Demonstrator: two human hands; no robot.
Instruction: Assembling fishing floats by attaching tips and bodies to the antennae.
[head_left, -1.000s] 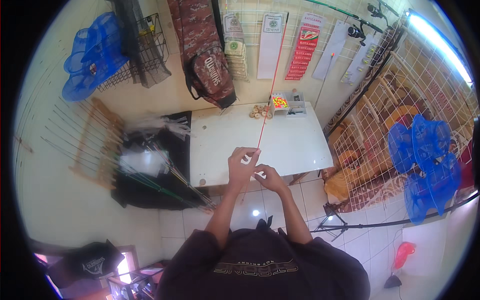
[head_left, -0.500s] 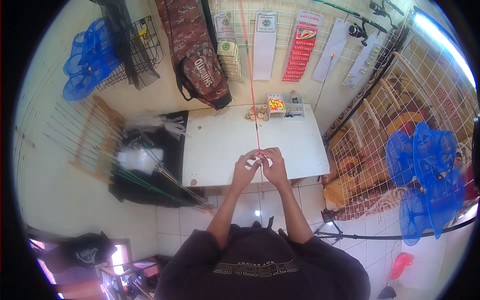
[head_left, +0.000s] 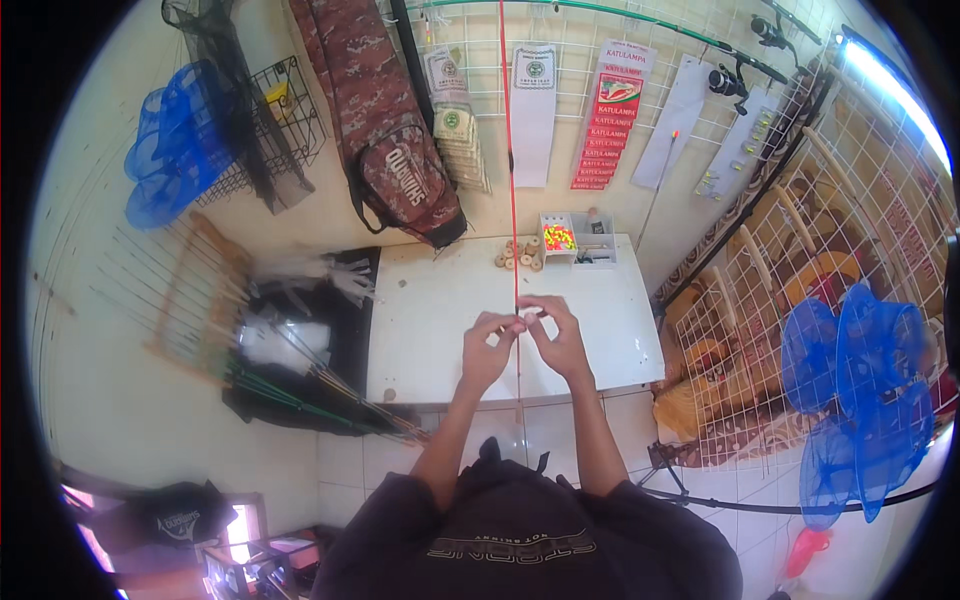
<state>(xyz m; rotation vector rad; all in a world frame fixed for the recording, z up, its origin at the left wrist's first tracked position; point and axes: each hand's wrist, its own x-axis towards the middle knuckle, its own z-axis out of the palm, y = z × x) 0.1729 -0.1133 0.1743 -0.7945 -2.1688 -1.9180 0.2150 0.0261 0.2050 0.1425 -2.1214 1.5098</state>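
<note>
A thin red fishing rod (head_left: 515, 215) runs up from my hands toward the wall, a dark band partway along it. The lower part passes below my hands, over the front edge of the white table (head_left: 430, 340). My left hand (head_left: 488, 350) pinches the rod between thumb and fingertips. On the other side, my right hand (head_left: 558, 345) has its thumb and curved fingers at the same spot, fingertips close to the left ones. Whether anything small sits between the fingertips is too fine to tell.
Cork rings (head_left: 520, 255) and a white divided box (head_left: 578, 238) with bright floats stand at the table's back. A camouflage rod bag (head_left: 400, 175) hangs behind. Several rods (head_left: 290, 390) lean at left; a wire rack (head_left: 740, 330) with blue nets (head_left: 860, 380) stands right.
The view has tilted, so the scene sits lower. The rod's dark band is now farther from my hands, and more rod shows below them. My right fingers have spread slightly.
</note>
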